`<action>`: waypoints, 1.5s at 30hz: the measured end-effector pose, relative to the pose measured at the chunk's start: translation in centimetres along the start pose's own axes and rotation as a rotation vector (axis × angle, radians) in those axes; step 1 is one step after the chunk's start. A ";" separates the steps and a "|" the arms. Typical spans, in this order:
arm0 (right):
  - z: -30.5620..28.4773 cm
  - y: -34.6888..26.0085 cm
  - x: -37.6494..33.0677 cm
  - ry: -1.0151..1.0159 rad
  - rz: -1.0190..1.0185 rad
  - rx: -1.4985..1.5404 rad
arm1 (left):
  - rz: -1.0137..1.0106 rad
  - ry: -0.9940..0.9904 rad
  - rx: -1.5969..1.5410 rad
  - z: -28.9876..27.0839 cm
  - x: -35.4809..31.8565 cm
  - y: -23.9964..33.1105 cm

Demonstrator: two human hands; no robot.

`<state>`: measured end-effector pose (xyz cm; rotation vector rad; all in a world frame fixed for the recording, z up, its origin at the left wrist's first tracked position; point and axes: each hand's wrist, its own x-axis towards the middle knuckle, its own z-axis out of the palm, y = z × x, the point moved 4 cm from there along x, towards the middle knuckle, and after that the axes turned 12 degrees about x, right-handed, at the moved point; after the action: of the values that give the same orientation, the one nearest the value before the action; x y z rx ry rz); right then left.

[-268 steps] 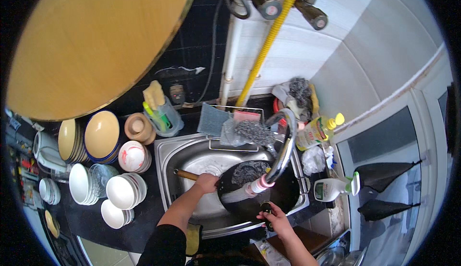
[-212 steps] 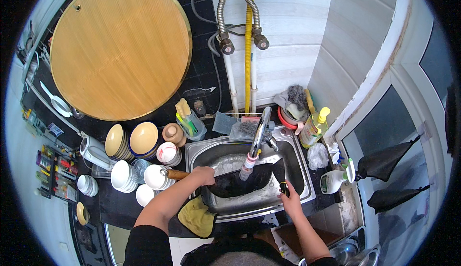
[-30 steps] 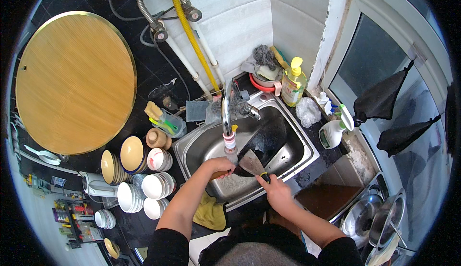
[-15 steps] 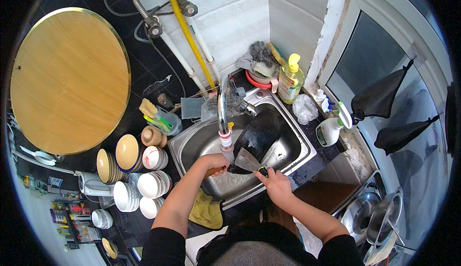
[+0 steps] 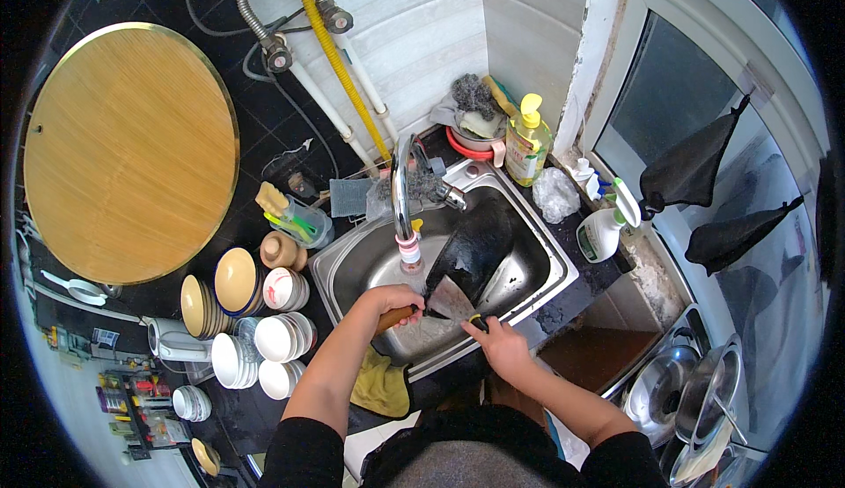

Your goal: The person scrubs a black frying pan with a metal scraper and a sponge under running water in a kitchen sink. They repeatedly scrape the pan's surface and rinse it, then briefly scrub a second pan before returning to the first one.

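A blackened wok [image 5: 480, 246] stands tilted inside the steel sink [image 5: 550, 264], under the curved faucet [image 5: 402, 180]. My left hand [image 5: 393, 301] is closed around a brown wooden handle [image 5: 394, 316], which seems to belong to the wok, though their join is hidden. In my right hand [image 5: 502, 347] is a scraper [image 5: 451, 297] with a flat, wide blade and a black and yellow grip. Its blade lies against the wok's lower part, near my left hand. Water seems to run from the pink and white faucet tip [image 5: 408, 250].
Left of the sink stand stacked white bowls [image 5: 275, 338], tan bowls [image 5: 236, 281] and a cup of brushes [image 5: 304, 222]. A yellow cloth [image 5: 381, 384] hangs at the front edge. Behind are a soap bottle [image 5: 528, 145] and spray bottle [image 5: 603, 231]. Metal pans [image 5: 660, 382] sit right.
The scraper blade and my right hand have shifted slightly. My left hand keeps its hold on the wooden handle, more of which shows now. The whole view has moved a little.
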<state>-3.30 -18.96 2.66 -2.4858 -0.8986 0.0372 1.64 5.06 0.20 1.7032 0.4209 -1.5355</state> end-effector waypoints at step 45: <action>-2.7 -3.3 2.5 -0.128 -0.034 -0.044 | -0.019 0.125 0.010 1.6 0.0 -4.2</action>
<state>-2.81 -16.44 6.90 -2.5320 -1.0038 0.1679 -2.44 6.54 -1.16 1.8136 0.4962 -1.4518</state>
